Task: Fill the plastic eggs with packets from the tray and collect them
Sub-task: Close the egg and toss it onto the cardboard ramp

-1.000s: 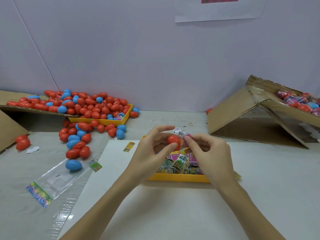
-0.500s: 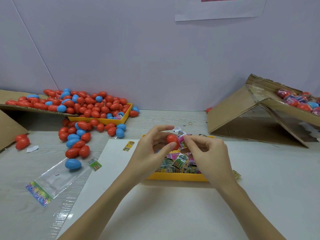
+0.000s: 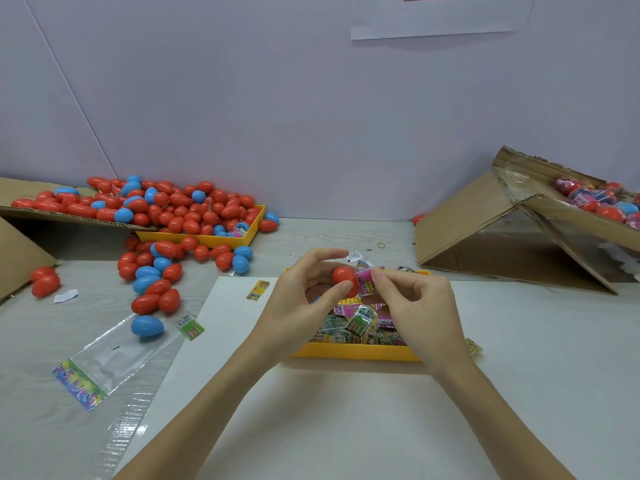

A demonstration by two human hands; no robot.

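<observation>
Small red plastic egg half (image 3: 344, 279) in hand w/ pink printed foil packet (image 3: 367, 285) beside it. Shallow yellow plastic tray (image 3: 356, 351): packets mostly green, yellow, pink, w/ barcode stripes. Loose heap of plastic eggs (image 3: 166, 216): mostly red, some blue. Clear plastic bag w/ rainbow-print header (image 3: 100, 362). Brown cardboard box (image 3: 485, 230). White paper sheet (image 3: 311, 410) on pale grey wood-grain tabletop (image 3: 41, 341).

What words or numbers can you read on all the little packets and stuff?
None can be read.
Pink packet pinched by the right hand: print too blurred.
Packets in the yellow tray: barcodes and colours only, too small.
Loose packet on the white sheet: blurred.
Clear bag: colourful strip, unreadable.
Wall paper: cut off.
</observation>
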